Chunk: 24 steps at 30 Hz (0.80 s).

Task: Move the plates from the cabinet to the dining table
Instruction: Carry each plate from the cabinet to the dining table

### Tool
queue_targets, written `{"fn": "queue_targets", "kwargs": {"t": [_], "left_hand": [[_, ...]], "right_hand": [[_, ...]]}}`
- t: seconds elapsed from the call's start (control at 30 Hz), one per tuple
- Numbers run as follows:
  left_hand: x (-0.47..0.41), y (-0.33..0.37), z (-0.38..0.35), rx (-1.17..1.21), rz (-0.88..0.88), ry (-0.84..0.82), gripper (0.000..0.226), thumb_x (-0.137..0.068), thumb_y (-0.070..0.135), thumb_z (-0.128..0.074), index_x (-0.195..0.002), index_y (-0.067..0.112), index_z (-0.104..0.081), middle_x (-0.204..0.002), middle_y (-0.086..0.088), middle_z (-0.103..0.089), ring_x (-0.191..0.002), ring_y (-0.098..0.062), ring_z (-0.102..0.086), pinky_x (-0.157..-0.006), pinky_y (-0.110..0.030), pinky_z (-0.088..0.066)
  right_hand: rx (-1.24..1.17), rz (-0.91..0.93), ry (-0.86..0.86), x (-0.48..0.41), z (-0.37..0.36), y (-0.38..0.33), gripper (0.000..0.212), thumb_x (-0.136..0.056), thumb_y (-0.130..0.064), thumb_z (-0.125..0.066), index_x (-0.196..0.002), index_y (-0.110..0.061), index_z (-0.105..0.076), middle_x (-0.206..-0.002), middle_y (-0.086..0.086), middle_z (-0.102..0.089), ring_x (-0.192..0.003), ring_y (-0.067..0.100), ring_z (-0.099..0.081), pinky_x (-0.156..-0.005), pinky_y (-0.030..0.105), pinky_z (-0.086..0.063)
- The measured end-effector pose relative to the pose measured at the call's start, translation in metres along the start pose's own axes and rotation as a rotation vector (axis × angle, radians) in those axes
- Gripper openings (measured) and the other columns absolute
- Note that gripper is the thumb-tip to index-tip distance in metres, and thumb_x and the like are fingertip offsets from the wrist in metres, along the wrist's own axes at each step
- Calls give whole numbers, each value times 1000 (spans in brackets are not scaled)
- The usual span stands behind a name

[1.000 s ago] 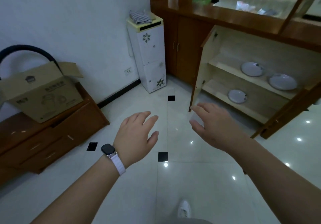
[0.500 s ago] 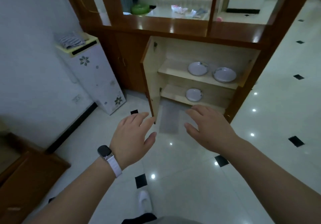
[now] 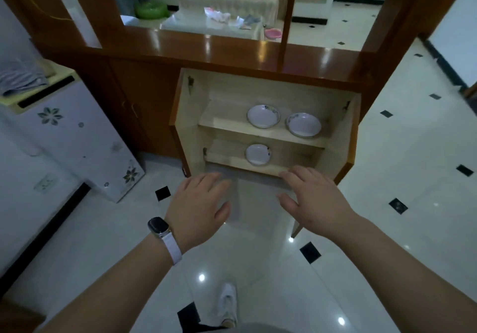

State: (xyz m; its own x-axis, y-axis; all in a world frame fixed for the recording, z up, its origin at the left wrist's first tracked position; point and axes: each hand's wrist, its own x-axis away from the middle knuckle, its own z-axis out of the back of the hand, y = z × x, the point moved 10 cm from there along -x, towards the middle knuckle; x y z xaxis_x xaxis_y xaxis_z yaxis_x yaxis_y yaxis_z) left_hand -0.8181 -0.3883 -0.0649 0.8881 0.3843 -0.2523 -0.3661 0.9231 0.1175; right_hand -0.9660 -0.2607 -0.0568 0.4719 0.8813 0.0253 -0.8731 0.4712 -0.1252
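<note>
Inside the open cabinet (image 3: 268, 92), three plates are sitting: two (image 3: 263, 116) (image 3: 304, 124) above, one (image 3: 258, 154) below; both hands' (image 3: 198, 210) (image 3: 316, 199) grips are hanging released, empty.

The head-worn camera looks forward and steeply down at the nearby open cabinet (image 3: 268, 126) and floor (image 3: 387, 203).

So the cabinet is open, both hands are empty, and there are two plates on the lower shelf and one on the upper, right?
Reversed: the head view shows two plates on the upper shelf and one on the lower. The cabinet is open; left hand and right hand are empty.
</note>
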Motion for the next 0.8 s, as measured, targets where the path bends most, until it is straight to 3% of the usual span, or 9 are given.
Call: {"fn": "queue_targets", "kwargs": {"t": [0.3, 0.8], "left_hand": [[-103, -80, -18, 36, -98, 17, 39, -83, 34, -57, -118, 17, -62, -117, -9, -64, -101, -30, -60, -85, -41, -48], [-212, -113, -65, 110, -130, -34, 37, -83, 41, -55, -115, 23, -62, -117, -1, -63, -107, -24, -58, -92, -41, -45]], "right_hand": [[39, -130, 25, -106, 15, 7, 48, -96, -51, -40, -136, -26, -48, -137, -2, -50, -126, 20, -45, -99, 38, -39], [34, -228, 26, -201, -4, 58, 47, -95, -48, -46, -135, -24, -51, -136, -4, -52, -124, 18, -47, -98, 36, -39]]}}
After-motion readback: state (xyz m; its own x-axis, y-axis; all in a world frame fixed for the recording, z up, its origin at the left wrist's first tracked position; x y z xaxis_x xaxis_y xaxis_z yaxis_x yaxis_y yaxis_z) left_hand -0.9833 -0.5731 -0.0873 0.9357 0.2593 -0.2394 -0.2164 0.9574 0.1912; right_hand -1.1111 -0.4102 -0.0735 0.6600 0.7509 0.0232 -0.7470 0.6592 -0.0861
